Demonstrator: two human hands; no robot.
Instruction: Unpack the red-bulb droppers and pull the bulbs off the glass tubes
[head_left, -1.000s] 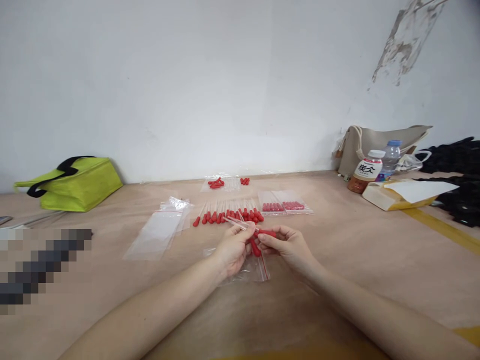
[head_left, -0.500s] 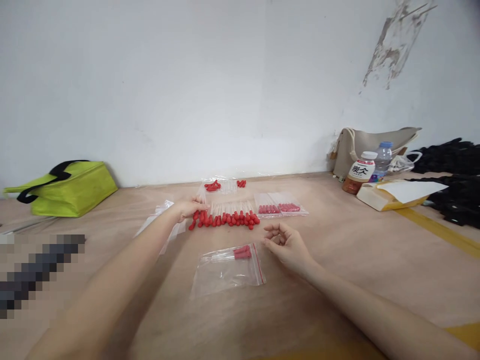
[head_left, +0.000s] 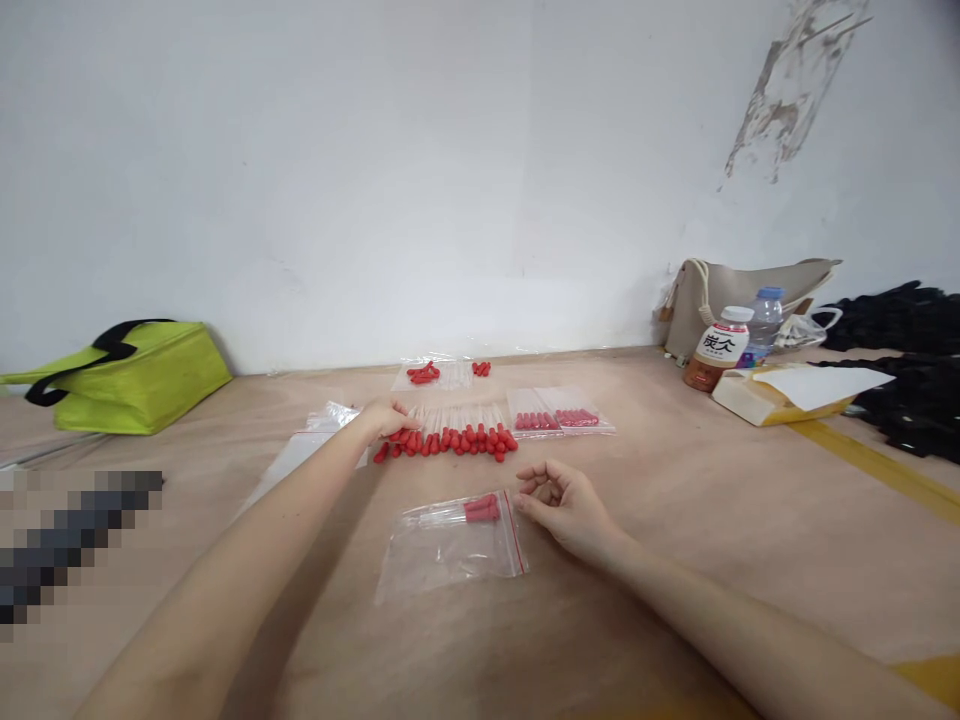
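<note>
A row of clear droppers with red bulbs (head_left: 457,440) lies across the middle of the table. My left hand (head_left: 386,418) reaches to the left end of that row, fingers curled over the droppers there; what it grips is hidden. Nearer to me a clear zip bag (head_left: 450,545) lies flat with a few red-bulbed droppers (head_left: 469,511) inside. My right hand (head_left: 566,505) rests on the table at the bag's right edge, fingers loosely curled and apart, holding nothing.
Filled dropper bags (head_left: 559,418) lie right of the row; more bags with red bulbs (head_left: 435,374) sit by the wall. Empty bags (head_left: 315,445) are at left, beside a green bag (head_left: 124,375). Bottles (head_left: 716,347), a beige tote (head_left: 750,290), a box (head_left: 795,392) and black items (head_left: 911,360) stand right.
A second ago both hands held droppers over the bag. The bag now lies flat with droppers inside, my left hand has reached out to the row, and my right hand has let go.
</note>
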